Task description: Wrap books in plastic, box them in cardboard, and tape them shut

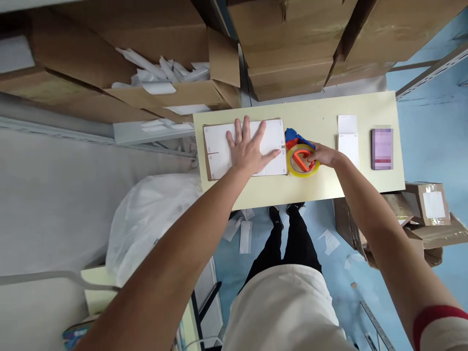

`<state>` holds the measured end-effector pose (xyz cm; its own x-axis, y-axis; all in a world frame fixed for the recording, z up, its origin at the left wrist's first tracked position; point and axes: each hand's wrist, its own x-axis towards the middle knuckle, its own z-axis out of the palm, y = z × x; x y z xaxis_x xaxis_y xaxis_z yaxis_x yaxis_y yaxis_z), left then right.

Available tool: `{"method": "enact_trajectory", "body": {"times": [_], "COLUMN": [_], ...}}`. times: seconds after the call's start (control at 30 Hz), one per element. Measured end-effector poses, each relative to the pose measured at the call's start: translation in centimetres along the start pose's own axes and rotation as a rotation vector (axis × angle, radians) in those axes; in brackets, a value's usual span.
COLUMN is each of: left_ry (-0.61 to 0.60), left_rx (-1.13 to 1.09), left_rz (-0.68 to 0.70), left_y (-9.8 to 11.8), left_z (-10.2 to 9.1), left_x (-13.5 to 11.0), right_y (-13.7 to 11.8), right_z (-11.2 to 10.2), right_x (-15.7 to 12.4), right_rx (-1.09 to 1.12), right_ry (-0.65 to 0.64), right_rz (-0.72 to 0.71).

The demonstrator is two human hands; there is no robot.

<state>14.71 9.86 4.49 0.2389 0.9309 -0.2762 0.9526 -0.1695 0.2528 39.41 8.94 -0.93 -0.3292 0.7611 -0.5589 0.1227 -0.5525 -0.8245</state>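
Note:
My left hand (248, 151) lies flat with fingers spread on a cardboard box with a white top (219, 139). The box rests on the left part of the pale yellow table (263, 192). At the box's right end is a tape dispenser (295, 138) in blue and red, carrying a big roll of yellowish tape. My right hand (321, 155) is closed on the dispenser from its right side, some fingers inside the roll. Whether tape sticks to the box cannot be made out.
White paper slips (348, 146) and a blurred purple item (382, 148) lie on the table's right part. Behind stands an open carton of white packets (164, 73) beside stacked cartons (288, 48). More boxes (426, 204) sit at the right, a white plastic bag (153, 214) at the left.

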Motion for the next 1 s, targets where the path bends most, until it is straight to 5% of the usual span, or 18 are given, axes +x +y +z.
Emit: {"method": "enact_trajectory", "body": {"times": [0.13,0.3,0.4,0.57,0.67,0.77,0.9,1.0], "left_ry": [0.002,0.001,0.016,0.018,0.011,0.105,0.448,0.331], "left_rx": [-0.001,-0.015,-0.025,-0.074,-0.252,-0.560,-0.827,-1.035], "left_rz": [-0.013,-0.013,0.003,0.003,0.035,0.087,0.007,-0.012], "left_y": [-0.3,-0.5,-0.3,-0.5,-1.6,-2.6,-1.4,1.1], "left_z": [0.2,0.4,0.4,0.4,0.2,-0.7,-2.1,-2.6], "left_x": [0.2,0.0,0.0,0.5,0.2,-2.9,-11.7,-18.5], "right_y": [1.7,5.8,6.8,4.2,3.5,3.9,3.9,3.2], "right_z": [0.3,2.3,6.0,13.7,15.5,14.7,14.0,16.0], "right_x": [-2.6,-9.3,-10.6,-8.4,-9.7,-13.2,-16.9,-18.6], "right_rx": [-0.068,-0.164,-0.310,-0.793,-0.725,-0.388,-0.095,-0.148], "right_ry": [-0.007,-0.039,-0.043,-0.005,0.008,0.193,0.399,0.513], "right_rz": [0.124,0.157,0.148,0.025,-0.008,-0.086,-0.205,-0.323]}}
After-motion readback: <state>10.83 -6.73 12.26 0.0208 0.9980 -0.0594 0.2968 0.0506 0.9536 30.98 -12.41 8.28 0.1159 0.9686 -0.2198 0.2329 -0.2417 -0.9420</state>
